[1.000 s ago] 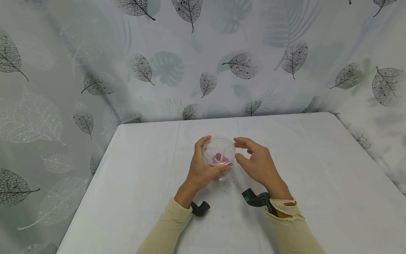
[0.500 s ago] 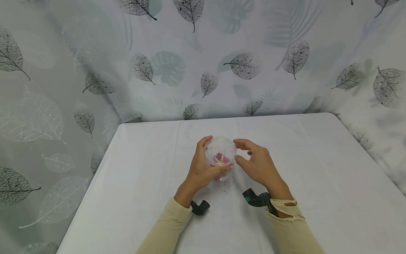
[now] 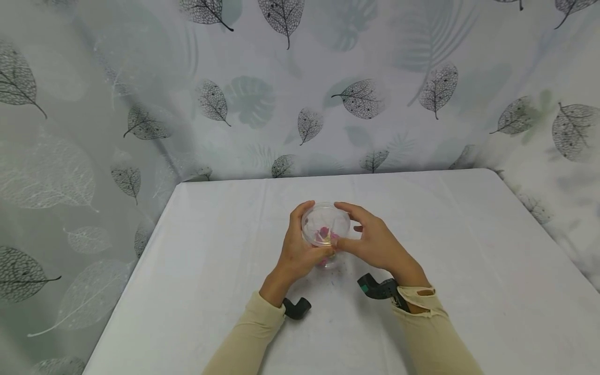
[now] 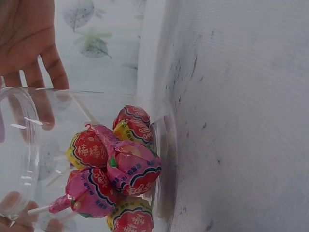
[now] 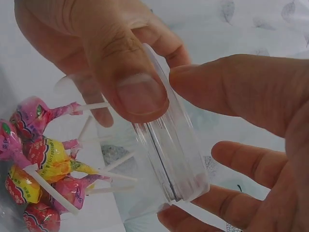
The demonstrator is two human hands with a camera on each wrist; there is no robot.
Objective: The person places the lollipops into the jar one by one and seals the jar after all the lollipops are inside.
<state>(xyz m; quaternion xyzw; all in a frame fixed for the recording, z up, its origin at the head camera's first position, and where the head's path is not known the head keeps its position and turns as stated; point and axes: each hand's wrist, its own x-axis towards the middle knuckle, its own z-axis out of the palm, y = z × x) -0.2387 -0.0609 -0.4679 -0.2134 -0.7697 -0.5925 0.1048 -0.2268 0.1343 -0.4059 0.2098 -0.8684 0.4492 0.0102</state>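
A clear plastic jar (image 4: 53, 113) stands upright at the middle of the table, holding several lollipops (image 4: 94, 191) in pink, red and yellow wrappers with white sticks. My left hand (image 3: 297, 250) grips the jar near its top, fingers round the far side and thumb in front. On the ribbed rim of the clear lid (image 5: 186, 159) lies the left thumb (image 5: 140, 96). My right hand (image 3: 375, 242) holds the lid from the right side, with its thumb at the near edge and index finger at the far edge. Its other fingers are partly hidden behind the lid in the right wrist view.
A white cloth covers the table (image 3: 225, 234). Leaf-printed curtains (image 3: 309, 88) hang along the back and both sides. Dark camera mounts (image 3: 377, 286) sit under both wrists. Small dark marks (image 4: 193, 72) show on the cloth beside the jar.
My right hand has moved left and closed in on the lid, its thumb and index finger now at the rim. The left hand keeps its grip on the jar.
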